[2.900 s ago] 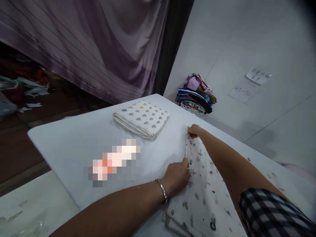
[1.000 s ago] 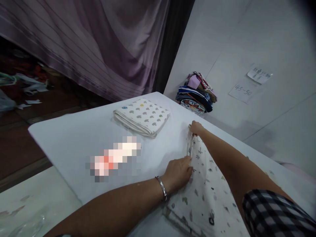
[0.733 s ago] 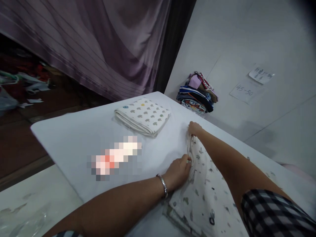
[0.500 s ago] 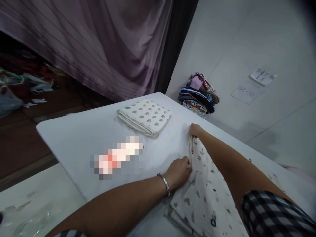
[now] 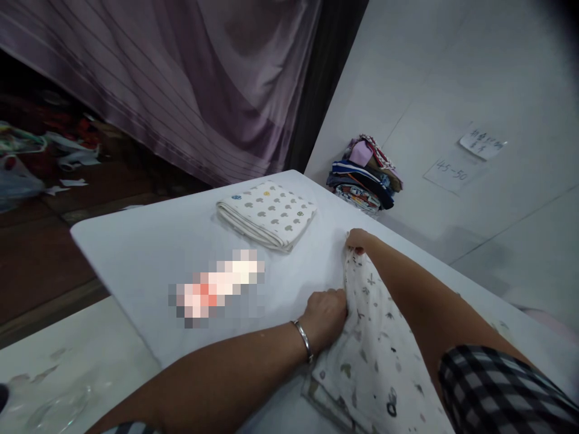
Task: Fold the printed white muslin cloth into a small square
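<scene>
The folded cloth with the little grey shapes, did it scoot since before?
No. The folded cloth lies in the same spot against the far corner of the white table; the whole picture just shifted a little.

Patterned cloth [image 5: 380,337], white with small printed motifs: edge gripped by the right hand [image 5: 359,240] at its far corner and by the left hand [image 5: 325,316] nearer the camera; layered at its lower left. Bracelet [image 5: 303,340], silver, on the left wrist. Folded cloth [image 5: 269,214], white with grey mushroom-like shapes, flat on the white table [image 5: 136,241]. Pixelated patch [image 5: 219,286], contents unreadable, between folded cloth and left forearm. Stack of folded fabrics [image 5: 364,175], mixed colours, beyond the table edge. Two paper notes, one [image 5: 452,175] reading "45-50". Curtain [image 5: 203,78], purplish, hanging behind.
</scene>
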`<act>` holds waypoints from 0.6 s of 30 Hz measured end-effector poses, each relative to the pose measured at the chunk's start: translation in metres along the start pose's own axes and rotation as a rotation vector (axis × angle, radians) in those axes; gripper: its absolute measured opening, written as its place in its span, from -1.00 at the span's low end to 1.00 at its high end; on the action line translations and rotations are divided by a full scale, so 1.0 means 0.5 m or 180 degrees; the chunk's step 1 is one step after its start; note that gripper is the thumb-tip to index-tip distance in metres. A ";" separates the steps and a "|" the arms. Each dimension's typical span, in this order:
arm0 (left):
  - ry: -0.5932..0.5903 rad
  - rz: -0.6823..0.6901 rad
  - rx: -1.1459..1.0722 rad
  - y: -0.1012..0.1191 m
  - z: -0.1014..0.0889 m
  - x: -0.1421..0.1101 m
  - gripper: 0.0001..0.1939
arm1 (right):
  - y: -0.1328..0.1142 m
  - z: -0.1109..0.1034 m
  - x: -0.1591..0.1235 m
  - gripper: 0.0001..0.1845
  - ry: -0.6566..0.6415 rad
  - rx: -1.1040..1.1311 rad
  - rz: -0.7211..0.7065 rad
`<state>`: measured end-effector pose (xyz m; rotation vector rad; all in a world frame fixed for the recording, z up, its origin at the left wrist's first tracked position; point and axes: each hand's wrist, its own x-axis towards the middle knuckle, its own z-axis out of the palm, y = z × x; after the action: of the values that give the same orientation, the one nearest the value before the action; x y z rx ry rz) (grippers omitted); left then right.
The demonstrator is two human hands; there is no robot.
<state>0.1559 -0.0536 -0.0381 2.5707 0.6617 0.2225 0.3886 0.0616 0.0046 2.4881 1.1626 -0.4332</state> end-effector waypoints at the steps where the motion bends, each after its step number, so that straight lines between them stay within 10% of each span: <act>1: 0.0002 0.0043 0.0027 -0.001 0.002 0.000 -0.76 | 0.000 -0.001 0.002 -0.83 -0.0029 0.0006 -0.0003; 18: 0.0012 0.0072 -0.0021 -0.006 -0.019 0.006 -0.74 | 0.009 0.002 0.024 -0.66 0.0583 0.0287 0.0083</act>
<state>0.1546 -0.0460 -0.0314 2.5733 0.6323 0.2366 0.3993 0.0664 -0.0002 2.6643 1.2014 -0.2599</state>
